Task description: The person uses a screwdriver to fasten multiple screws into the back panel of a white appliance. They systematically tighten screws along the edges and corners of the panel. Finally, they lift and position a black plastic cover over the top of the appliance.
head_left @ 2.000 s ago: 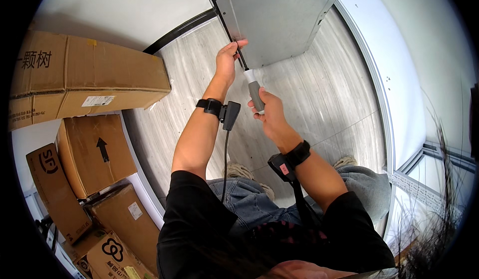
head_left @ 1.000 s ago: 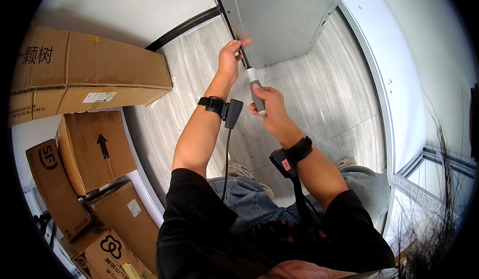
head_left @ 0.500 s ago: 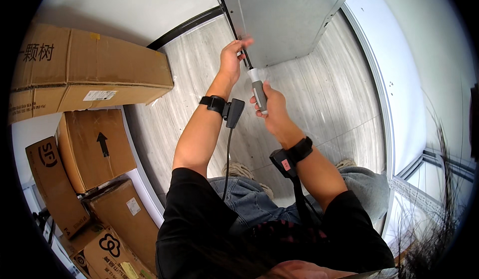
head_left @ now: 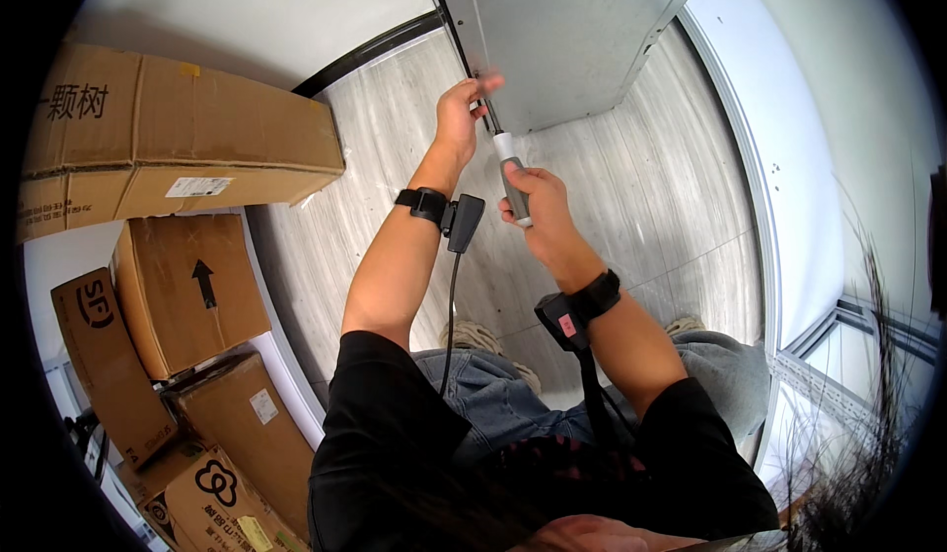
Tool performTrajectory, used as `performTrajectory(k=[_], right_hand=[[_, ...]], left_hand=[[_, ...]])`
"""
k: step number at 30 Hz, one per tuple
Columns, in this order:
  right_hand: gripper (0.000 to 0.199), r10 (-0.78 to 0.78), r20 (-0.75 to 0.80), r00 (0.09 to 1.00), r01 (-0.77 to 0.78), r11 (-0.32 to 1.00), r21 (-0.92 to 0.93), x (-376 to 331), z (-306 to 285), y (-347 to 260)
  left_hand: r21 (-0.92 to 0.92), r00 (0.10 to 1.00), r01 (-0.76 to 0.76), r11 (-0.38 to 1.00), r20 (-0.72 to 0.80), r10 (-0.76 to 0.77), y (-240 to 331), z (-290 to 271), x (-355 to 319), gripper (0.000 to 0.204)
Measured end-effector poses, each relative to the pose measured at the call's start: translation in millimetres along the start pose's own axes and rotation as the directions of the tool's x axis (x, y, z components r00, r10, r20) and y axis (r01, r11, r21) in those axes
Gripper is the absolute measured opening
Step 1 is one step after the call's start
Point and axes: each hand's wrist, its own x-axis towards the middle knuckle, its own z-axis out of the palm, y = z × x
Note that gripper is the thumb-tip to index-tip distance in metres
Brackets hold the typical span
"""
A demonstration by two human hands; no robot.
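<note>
- Fingers (head_left: pixel 509 207) of right hand (head_left: pixel 546 219) wrapped round grey handle of screwdriver (head_left: pixel 519 204).
- Screwdriver sits over wood-look floor (head_left: pixel 661 177), shaft angled up along near edge of grey metal panel (head_left: pixel 572 44).
- Left hand (head_left: pixel 457 123) beside shaft, fingers part-curled, tips blurred; can't tell if gripping.
- Cardboard boxes (head_left: pixel 232 133) stacked left.

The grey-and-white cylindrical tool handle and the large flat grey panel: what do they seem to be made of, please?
Tool handle: probably matte plastic, perhaps partly rubbery, given its two-tone body. Grey panel: likely sheet metal, possibly painted, given its dull sheen and holed edge.
</note>
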Motion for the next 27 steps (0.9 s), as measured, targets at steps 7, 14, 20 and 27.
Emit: performTrajectory(k=[7,14,20,27], right_hand=[[0.035,0.029,0.003,1.0,-0.029,0.999,-0.034,-1,-2,-3],[0.029,0.108,0.119,0.987,-0.113,0.993,0.038,2,-9,-2],[0.03,0.043,0.031,0.999,-0.045,0.996,0.071,-3,-5,-6],[0.035,0.057,0.099,0.993,-0.066,0.993,0.093,-5,-13,-15]], left_hand=[[0.008,1.0,-0.012,1.0,-0.007,0.012,1,-1,-1,0.02],[0.0,1.0,-0.01,1.0,-0.027,0.01,0,-1,-1,0.02],[-0.029,0.999,-0.016,0.999,-0.028,0.015,-1,1,-2,0.019],[-0.028,1.0,-0.014,1.0,-0.023,0.014,-4,1,-2,0.022]])
